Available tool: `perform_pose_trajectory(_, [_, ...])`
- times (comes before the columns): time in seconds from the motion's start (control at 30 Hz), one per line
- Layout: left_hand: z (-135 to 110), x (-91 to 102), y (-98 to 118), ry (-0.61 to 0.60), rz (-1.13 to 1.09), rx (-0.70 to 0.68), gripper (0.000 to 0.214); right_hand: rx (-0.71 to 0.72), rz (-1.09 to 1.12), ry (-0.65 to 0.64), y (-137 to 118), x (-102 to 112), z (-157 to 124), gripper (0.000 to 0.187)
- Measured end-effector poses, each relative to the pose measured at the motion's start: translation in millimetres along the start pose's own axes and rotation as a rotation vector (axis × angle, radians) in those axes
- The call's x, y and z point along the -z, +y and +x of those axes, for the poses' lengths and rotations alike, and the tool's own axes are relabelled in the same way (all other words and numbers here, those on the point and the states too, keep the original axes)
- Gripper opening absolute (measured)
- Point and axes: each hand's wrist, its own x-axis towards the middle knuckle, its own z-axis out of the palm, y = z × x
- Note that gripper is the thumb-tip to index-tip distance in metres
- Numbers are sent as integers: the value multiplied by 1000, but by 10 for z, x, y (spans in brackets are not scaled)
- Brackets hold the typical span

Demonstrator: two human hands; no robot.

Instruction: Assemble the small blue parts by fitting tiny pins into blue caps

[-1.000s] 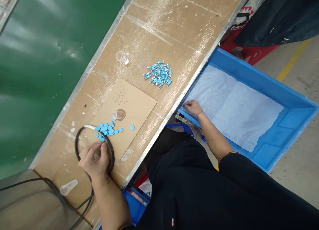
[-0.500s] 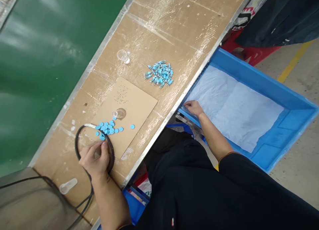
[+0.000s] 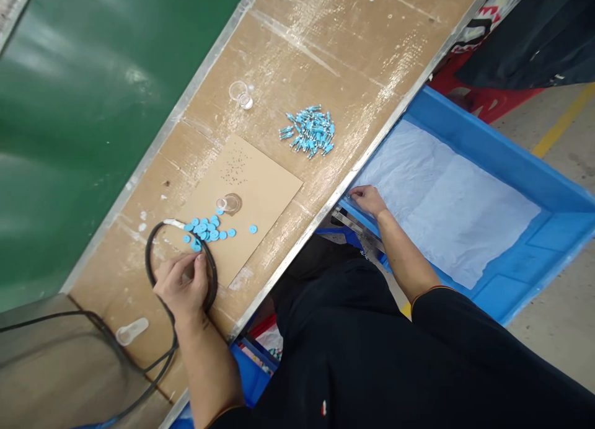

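Note:
On the left of the workbench, my left hand (image 3: 182, 286) is closed in a pinch inside a loop of black cable (image 3: 147, 255). Its fingertips are right at the edge of a loose cluster of small blue discs (image 3: 202, 229), which look like buttons. Whether a disc is between them I cannot make out. At the near left corner of the blue tray (image 3: 520, 230), my right hand (image 3: 369, 199) is also pinched, over the white lining sheet (image 3: 446, 199). Something tiny and pale shows by its fingertips, too small to name.
A cardboard sheet (image 3: 264, 181) bears tiny specks (image 3: 235, 165) and a small clear cup (image 3: 231, 203). Beyond it lie a pile of small blue figures with metal ends (image 3: 312, 130) and clear round pieces (image 3: 242, 95). A clear plastic scoop (image 3: 132, 331) lies at left. Another person's dark clothing (image 3: 534, 38) shows top right.
The whole view has shifted slightly, moving the bench items right and up. Both hands keep their pinched shape, left by the discs, right at the tray corner.

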Motion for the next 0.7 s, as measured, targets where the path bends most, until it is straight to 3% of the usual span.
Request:
perform_pose_trajectory(0.5, [-9, 7, 11, -13, -6, 60, 9, 58, -48, 38, 57, 20, 3, 33])
perform_pose_trajectory(0.7, [-9, 3, 14, -15, -11, 106, 10, 153, -76, 60, 113, 73, 11, 37])
